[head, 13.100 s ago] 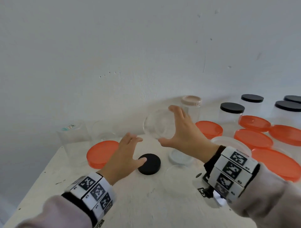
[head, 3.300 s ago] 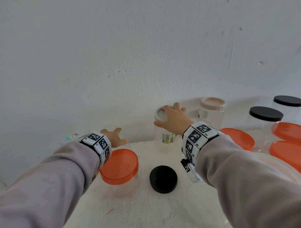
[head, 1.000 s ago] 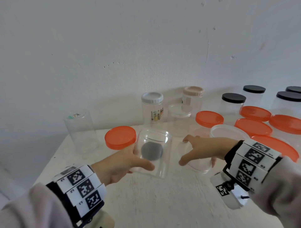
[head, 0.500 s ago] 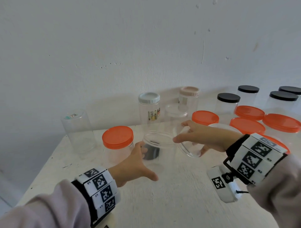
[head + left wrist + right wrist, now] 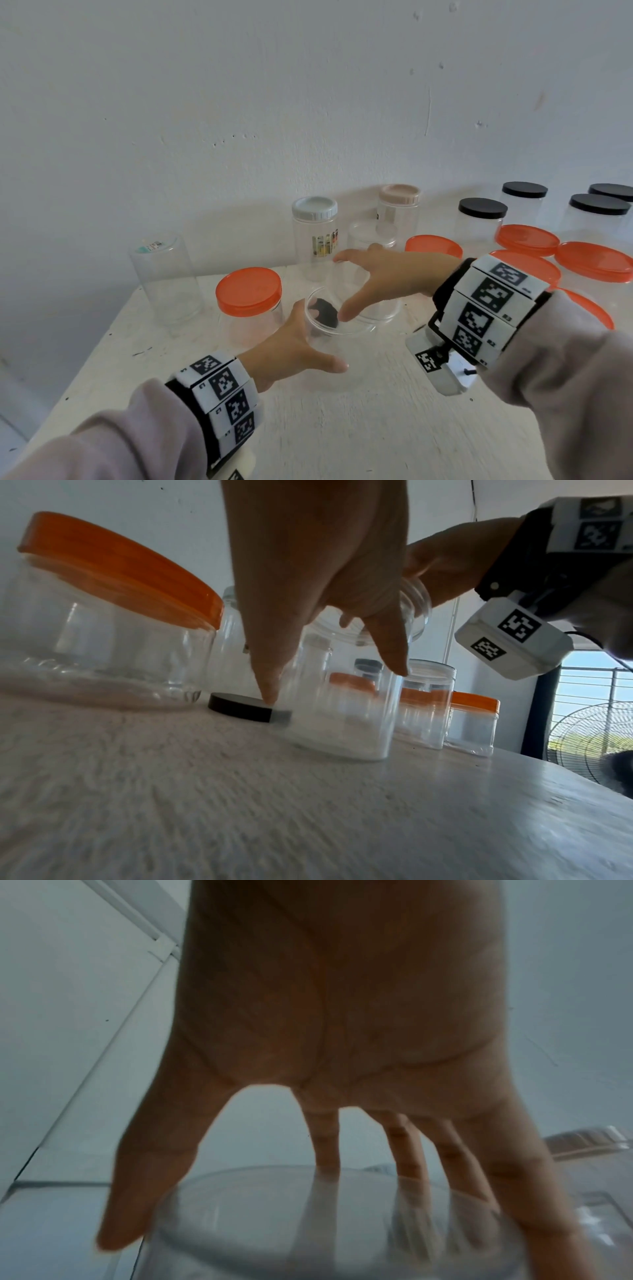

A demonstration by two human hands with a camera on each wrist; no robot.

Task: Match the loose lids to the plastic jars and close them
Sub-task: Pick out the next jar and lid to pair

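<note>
A clear open jar point(image 5: 356, 349) stands on the white table point(image 5: 342, 428); my left hand point(image 5: 298, 339) grips its side between thumb and fingers. My right hand point(image 5: 363, 281) holds a deep clear lid point(image 5: 380, 305) from above with spread fingers. The lid hangs just behind and right of the jar's mouth, partly over it. The right wrist view shows the fingertips point(image 5: 407, 1172) round the clear lid point(image 5: 308, 1218). Seen from the left wrist, its ribbed rim point(image 5: 416, 607) is above the jar point(image 5: 342, 718). A loose black lid point(image 5: 323, 313) lies behind the jar, seen through it and beside my fingers point(image 5: 270, 691).
An orange-lidded jar point(image 5: 248, 291) stands just left of my left hand, and a tall clear jar point(image 5: 164, 277) near the table's left edge. White-lidded point(image 5: 314, 236) and beige-lidded point(image 5: 399, 209) jars stand at the wall. Black-lidded point(image 5: 483, 219) and orange-lidded point(image 5: 527, 236) jars crowd the right.
My left hand has set the tilted jar upright and drawn it nearer. My right hand lifted the clear lid off the table and carried it left to the jar's mouth.
</note>
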